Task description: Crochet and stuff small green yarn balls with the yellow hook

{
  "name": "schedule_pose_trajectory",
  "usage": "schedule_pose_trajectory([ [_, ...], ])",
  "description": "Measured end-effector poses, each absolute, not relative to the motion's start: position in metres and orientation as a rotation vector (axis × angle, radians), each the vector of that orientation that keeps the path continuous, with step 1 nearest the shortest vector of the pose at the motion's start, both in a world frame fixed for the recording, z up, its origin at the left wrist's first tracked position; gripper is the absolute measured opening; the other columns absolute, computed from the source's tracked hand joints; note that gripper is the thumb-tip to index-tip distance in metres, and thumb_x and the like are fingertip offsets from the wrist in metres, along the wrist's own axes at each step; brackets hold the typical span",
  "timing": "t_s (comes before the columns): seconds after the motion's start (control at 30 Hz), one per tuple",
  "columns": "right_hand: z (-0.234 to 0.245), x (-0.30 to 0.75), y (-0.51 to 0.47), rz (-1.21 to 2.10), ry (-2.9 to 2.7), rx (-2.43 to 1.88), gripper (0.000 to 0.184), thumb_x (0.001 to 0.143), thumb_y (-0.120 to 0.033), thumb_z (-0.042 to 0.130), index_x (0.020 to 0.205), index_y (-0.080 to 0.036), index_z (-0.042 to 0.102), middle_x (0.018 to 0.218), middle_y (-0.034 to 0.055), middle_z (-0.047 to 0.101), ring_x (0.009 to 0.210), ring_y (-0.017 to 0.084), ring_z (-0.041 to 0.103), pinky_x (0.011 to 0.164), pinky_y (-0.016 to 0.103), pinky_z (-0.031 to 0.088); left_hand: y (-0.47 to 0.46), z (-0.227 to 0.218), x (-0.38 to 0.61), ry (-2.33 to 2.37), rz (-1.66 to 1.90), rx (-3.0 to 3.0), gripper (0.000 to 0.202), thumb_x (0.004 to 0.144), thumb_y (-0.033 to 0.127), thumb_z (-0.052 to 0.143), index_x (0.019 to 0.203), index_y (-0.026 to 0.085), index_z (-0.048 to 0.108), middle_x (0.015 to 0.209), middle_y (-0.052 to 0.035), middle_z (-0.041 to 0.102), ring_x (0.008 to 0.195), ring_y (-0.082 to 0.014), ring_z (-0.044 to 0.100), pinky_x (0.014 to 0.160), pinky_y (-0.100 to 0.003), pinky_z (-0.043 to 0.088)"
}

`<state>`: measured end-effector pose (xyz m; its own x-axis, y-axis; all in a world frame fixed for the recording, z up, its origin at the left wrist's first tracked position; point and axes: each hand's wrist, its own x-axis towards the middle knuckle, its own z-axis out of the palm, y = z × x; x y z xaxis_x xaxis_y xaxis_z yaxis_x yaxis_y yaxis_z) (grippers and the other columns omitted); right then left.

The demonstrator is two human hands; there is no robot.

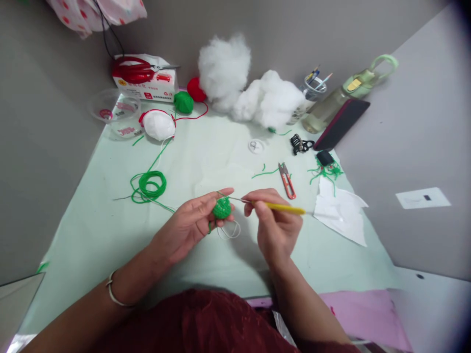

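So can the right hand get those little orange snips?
Probably yes: the orange snips lie close beyond the right hand, and I see nothing lying between them. That hand grips a yellow-handled hook, though, so it would likely have to put that down first.

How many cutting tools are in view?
2: red scissors on the box at the far left, and orange snips on the table beyond the right hand. Others could be hidden.

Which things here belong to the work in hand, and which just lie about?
In the work:
green crocheted piece, in the left hand
yellow-handled hook, in the right hand
green yarn coil, likely

Seemingly lying about:
bottle
hair clip
white paper
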<state>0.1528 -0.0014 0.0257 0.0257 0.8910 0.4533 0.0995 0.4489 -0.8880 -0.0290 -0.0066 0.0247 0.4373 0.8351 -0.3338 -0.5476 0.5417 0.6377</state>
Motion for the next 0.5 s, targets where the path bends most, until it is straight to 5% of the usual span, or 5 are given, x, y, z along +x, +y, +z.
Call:
schedule_pose_trajectory([
  [0.2, 0.028, 0.16, 0.01, 1.157, -1.084, -0.91, 0.013, 0.09, -0.031, 0.074, 0.086, -0.02, 0.079, 0.076, 0.0041, 0.073, 0.054, 0.012, 0.061, 0.046, 0.025, 0.051, -0.004, 0.027, -0.038, 0.622, 0.909, 0.49, 0.04, 0.094, 0.034, 0.073, 0.13, 0.018, 0.075, 0.099, -0.0072, 0.073, 0.089, -0.0171, 0.067, 0.088, -0.03, 0.052],
  [0.5, 0.02, 0.149, 0.003, 1.064, -1.381, -0.951, 0.013, 0.098, -0.027, 0.068, 0.101, -0.025, 0.08, 0.095, 0.004, 0.077, 0.073, 0.014, 0.067, 0.065, 0.03, 0.058, -0.006, 0.022, -0.03, 0.8, 0.95, 0.618, 0.058, 0.079, 0.021, 0.089, 0.134, 0.028, 0.071, 0.115, -0.0034, 0.076, 0.107, -0.0189, 0.068, 0.102, -0.033, 0.048],
])
